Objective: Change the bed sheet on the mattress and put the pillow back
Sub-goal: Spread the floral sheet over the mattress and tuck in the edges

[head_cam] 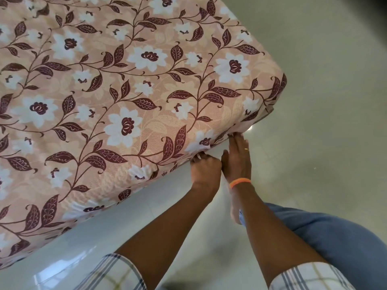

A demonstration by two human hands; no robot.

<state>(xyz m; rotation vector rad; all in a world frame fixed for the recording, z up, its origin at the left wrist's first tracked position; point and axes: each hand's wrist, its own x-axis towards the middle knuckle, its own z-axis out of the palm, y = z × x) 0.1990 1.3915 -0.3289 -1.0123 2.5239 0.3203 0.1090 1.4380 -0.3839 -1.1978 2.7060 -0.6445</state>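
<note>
Hands work the lower edge of a floral bed sheet [129, 91] near the corner of a mattress, seen from a head-worn camera looking down; the sheet, peach-pink with white blossoms and maroon leaves on trailing vines, lies spread across the whole top of the mattress and wraps over its side and corner, so the mattress itself stays hidden beneath the cloth; the left hand [206, 167] is curled, its fingertips pinching the sheet's bottom hem where the fabric bunches into small folds; just beside it, touching thumb to knuckle, the right hand [237, 159] is extended with fingers straight and close together, their tips pressed against the sheet's underside edge closer to the corner; a ring [246, 149] shows on one finger of that hand and an orange wristband [240, 182] circles the wrist; both forearms reach up from plaid short sleeves [113, 273] at the bottom of the frame; a knee in blue trousers [326, 233] bends at lower right, with a bare foot [235, 208] visible between the arms on the glossy pale tiled floor [324, 101]; no pillow appears in view.
</note>
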